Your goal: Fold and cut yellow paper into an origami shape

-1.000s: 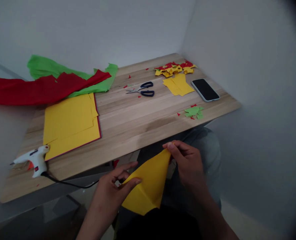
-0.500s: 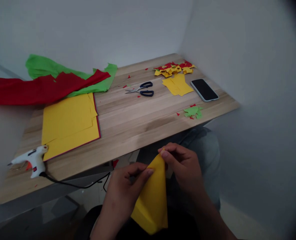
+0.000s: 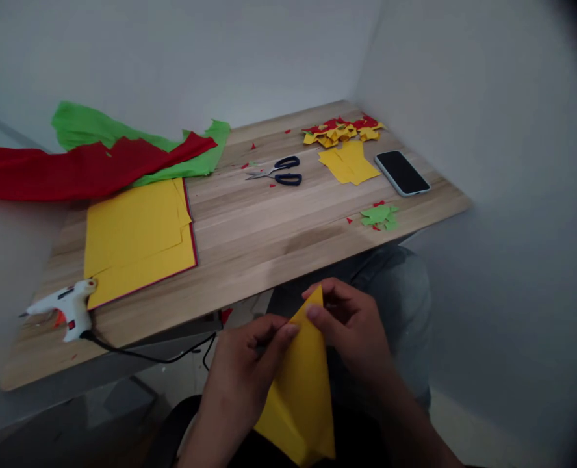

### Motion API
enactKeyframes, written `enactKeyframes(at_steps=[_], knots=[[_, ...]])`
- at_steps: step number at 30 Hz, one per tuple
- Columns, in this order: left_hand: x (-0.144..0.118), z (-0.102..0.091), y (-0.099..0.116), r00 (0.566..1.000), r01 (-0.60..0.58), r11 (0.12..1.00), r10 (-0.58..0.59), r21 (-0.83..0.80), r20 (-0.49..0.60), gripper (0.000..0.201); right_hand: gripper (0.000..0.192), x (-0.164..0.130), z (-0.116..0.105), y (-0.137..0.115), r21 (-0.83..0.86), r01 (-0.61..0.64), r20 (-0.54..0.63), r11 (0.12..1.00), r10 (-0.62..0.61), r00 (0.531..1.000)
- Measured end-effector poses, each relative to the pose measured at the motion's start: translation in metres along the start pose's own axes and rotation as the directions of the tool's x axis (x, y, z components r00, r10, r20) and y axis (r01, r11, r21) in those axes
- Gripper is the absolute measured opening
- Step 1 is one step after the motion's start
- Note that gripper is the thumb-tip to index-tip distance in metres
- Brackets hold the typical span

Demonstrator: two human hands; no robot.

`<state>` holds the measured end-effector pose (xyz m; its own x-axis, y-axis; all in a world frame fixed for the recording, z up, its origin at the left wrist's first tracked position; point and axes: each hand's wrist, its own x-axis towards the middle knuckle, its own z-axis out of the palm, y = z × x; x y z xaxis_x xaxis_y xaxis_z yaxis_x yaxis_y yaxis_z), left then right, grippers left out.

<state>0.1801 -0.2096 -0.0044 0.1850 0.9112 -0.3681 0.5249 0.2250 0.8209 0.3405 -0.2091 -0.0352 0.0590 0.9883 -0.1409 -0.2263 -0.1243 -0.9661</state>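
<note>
A folded yellow paper (image 3: 301, 390) hangs over my lap, below the front edge of the wooden table (image 3: 249, 240). Its top comes to a point between my hands. My left hand (image 3: 244, 374) pinches the paper's upper left edge with thumb and forefinger. My right hand (image 3: 349, 325) grips the upper right edge near the tip. The two thumbs almost touch at the point.
On the table lie a stack of yellow sheets (image 3: 135, 234), red crepe paper (image 3: 74, 172) over green crepe paper (image 3: 98, 130), a white glue gun (image 3: 67, 305) with a black cord, scissors (image 3: 279, 171), yellow pieces (image 3: 349, 162), mixed scraps (image 3: 342, 130), green scraps (image 3: 380, 216) and a phone (image 3: 402, 173).
My hands came together, folding the wide yellow paper into a narrow pointed shape. The left thumb moved right to meet the right hand at the tip.
</note>
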Motion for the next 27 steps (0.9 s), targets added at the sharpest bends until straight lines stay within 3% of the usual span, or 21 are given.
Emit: enactKeyframes(at_steps=[3,9,12,17,23,27], knots=[[0.0,-0.002,-0.003,1.0,-0.005,0.999,0.004,0.049,0.03,0.037,0.018,-0.002,0.002,0.0,0.025,-0.067,0.071,0.997,0.065,0.995],[-0.004,-0.012,-0.011,0.966,0.213,0.975,-0.201,-0.062,0.163,0.04,0.017,0.0,-0.002,0.003,0.186,-0.032,-0.129,0.982,0.056,0.99],[-0.005,-0.015,-0.01,0.953,0.268,0.948,-0.234,-0.175,0.191,0.041,0.017,0.0,-0.004,0.003,0.214,-0.049,-0.121,0.976,0.077,0.99],[-0.004,-0.015,-0.003,0.963,0.247,0.954,-0.222,-0.172,0.153,0.04,0.022,-0.003,0.0,-0.001,0.127,-0.184,0.006,0.975,0.185,0.983],[-0.004,-0.021,-0.004,0.972,0.225,0.951,-0.203,-0.211,0.123,0.035,0.026,-0.002,0.002,0.0,0.196,-0.193,-0.097,0.961,0.215,0.972],[-0.007,-0.026,-0.006,0.985,0.174,0.958,-0.171,-0.228,0.031,0.027,0.025,-0.002,0.0,0.004,0.269,-0.184,-0.155,0.946,0.231,0.961]])
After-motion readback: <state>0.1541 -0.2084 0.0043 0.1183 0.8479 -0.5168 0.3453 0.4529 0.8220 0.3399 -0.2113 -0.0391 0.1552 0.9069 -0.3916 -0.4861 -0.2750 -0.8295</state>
